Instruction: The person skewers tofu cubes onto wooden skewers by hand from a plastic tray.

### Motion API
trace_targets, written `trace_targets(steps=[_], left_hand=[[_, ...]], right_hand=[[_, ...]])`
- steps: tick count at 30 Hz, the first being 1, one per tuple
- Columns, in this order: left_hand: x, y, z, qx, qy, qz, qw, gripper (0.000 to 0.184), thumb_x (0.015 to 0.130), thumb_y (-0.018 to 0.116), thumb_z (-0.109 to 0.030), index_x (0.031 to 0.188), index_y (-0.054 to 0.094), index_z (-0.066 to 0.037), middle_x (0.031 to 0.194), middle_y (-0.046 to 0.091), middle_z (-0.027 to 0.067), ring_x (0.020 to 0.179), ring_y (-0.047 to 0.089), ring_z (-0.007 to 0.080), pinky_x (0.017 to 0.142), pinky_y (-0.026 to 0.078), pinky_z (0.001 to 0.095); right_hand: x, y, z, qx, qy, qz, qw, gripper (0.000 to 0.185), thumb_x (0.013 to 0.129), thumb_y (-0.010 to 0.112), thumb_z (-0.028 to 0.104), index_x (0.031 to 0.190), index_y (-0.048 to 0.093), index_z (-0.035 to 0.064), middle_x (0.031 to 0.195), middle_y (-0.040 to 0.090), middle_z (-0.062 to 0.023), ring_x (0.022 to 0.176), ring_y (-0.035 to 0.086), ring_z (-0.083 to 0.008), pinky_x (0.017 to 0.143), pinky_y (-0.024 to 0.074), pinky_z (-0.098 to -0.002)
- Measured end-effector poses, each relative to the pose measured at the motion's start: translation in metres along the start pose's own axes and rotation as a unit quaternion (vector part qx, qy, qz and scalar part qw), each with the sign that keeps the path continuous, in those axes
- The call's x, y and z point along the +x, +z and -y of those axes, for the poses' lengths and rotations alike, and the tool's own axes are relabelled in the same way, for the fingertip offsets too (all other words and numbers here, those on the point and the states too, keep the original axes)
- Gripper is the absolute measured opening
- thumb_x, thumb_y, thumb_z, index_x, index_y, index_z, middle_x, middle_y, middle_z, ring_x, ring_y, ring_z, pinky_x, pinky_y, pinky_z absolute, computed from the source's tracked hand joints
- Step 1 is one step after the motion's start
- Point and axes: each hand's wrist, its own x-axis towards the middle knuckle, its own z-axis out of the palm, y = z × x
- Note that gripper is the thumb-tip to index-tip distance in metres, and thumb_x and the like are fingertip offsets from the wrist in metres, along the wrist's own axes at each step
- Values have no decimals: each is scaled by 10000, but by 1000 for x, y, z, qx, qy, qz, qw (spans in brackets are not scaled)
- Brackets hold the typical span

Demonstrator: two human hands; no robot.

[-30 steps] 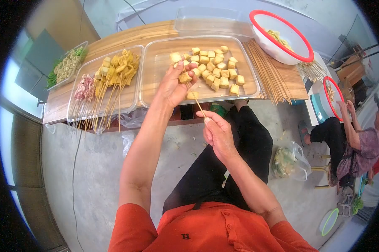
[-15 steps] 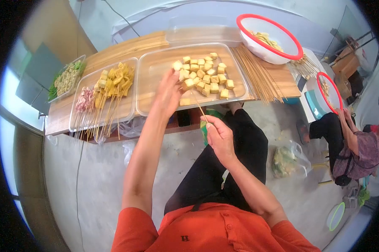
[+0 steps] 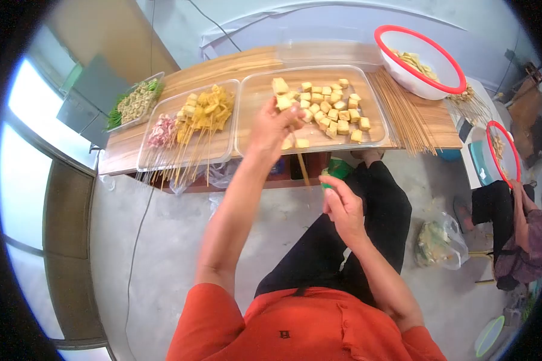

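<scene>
"Yellow cubes [image 3: 343, 127]: where do we find them, working outward from ourselves?"

"Our red shirt [image 3: 319, 328] is nearest, then our black trousers [image 3: 307, 277]. The cubes lie farther out, loose in a clear tray [image 3: 254, 93] on the wooden table [image 3: 192, 69], with a couple up at our left hand [image 3: 275, 125]."

"What about our right hand [image 3: 345, 207]?"

"It is just off the table's near edge, thumb and forefinger bent in a narrow pose. We cannot tell whether anything is between them."

"And that thin streak near its fingertips?"

"A stick [image 3: 304, 170], blurred, slanting down below our left hand."

"Does our left hand have a hold on something?"

"Yes, its fingers curl around cubes above the tray's near left part; two show beyond the fingertips. We cannot see whether the stick runs through them."

"What do we have on either side?"

"To the left, a second clear tray [image 3: 221, 144] bears pink pieces [image 3: 161, 131] and yellow folded pieces [image 3: 211, 111], sticks poking over its near edge. To the right, a spread of bare sticks [image 3: 409, 114] slants across the wood."

"And farthest?"

"A white bowl [image 3: 412, 81] with a red rim, pale slices [image 3: 415, 62] inside."
</scene>
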Motion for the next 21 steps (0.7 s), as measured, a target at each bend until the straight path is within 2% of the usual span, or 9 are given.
trace_targets(steps=[4, 6, 9, 11, 12, 14, 15, 17, 21], left_hand=[[9, -52, -56, 170, 38, -29, 984, 506, 888, 655, -86, 1340, 451, 16, 1066, 654, 126, 842, 639, 146, 679, 526, 249], [25, -97, -75, 278, 55, -65, 957, 524, 863, 663, -124, 1330, 478, 25, 941, 669, 77, 795, 615, 95, 697, 494, 236], [46, -151, -96, 406, 63, -121, 904, 551, 836, 663, -155, 1323, 492, 37, 957, 682, 136, 810, 645, 188, 722, 514, 318], [72, -197, -92, 665, 143, -137, 720, 516, 827, 650, -172, 1283, 524, 35, 988, 667, 225, 878, 644, 335, 803, 506, 426], [78, -208, -84, 665, 145, -136, 720, 516, 827, 650, -172, 1283, 524, 35, 988, 667, 225, 878, 644, 335, 803, 506, 426], [86, -221, -73, 722, 180, -165, 648, 465, 818, 627, -173, 1229, 550, 30, 1034, 630, 286, 987, 587, 441, 894, 459, 498], [88, -225, -69, 722, 181, -164, 648, 465, 818, 627, -173, 1229, 550, 30, 1034, 630, 286, 987, 587, 441, 894, 459, 498], [91, -230, -61, 781, 185, -174, 571, 364, 816, 608, -141, 1141, 586, 22, 1081, 605, 275, 1024, 577, 427, 906, 463, 480], [73, -190, -60, 787, 160, -234, 548, 296, 818, 598, -136, 1074, 611, 12, 1110, 578, 258, 1056, 561, 422, 905, 471, 464]], right_hand=[[-12, -20, -19, 8, 26, -8, 1000, 233, 965, 514, 108, 1143, 648, 39, 620, 525, 20, 554, 482, -50, 506, 391, -215], [-18, -31, -22, 22, 50, -17, 998, 224, 966, 514, 110, 1126, 653, 37, 617, 525, 22, 539, 469, -43, 493, 377, -209], [-24, -39, -26, 33, 71, -37, 996, 208, 969, 508, 111, 1090, 660, 35, 605, 522, 23, 503, 437, -26, 457, 340, -196], [-25, -40, -27, 36, 78, -45, 995, 212, 972, 501, 116, 1084, 659, 31, 602, 522, 22, 505, 444, -28, 455, 345, -195], [-26, -40, -26, 36, 77, -47, 995, 212, 972, 501, 116, 1084, 659, 31, 602, 522, 22, 505, 444, -28, 455, 345, -195], [-28, -40, -23, 32, 87, -33, 995, 216, 976, 496, 126, 1081, 658, 30, 604, 525, 22, 503, 445, -29, 454, 345, -193], [-29, -40, -22, 32, 87, -34, 995, 216, 976, 496, 126, 1081, 658, 30, 604, 525, 22, 503, 445, -29, 454, 345, -193], [-30, -42, -22, 22, 88, -30, 995, 219, 979, 494, 134, 1082, 658, 31, 606, 528, 21, 500, 441, -30, 453, 342, -193], [-34, -45, -27, 31, 90, -36, 995, 217, 980, 497, 136, 1080, 660, 34, 603, 527, 22, 497, 438, -30, 448, 337, -193]])
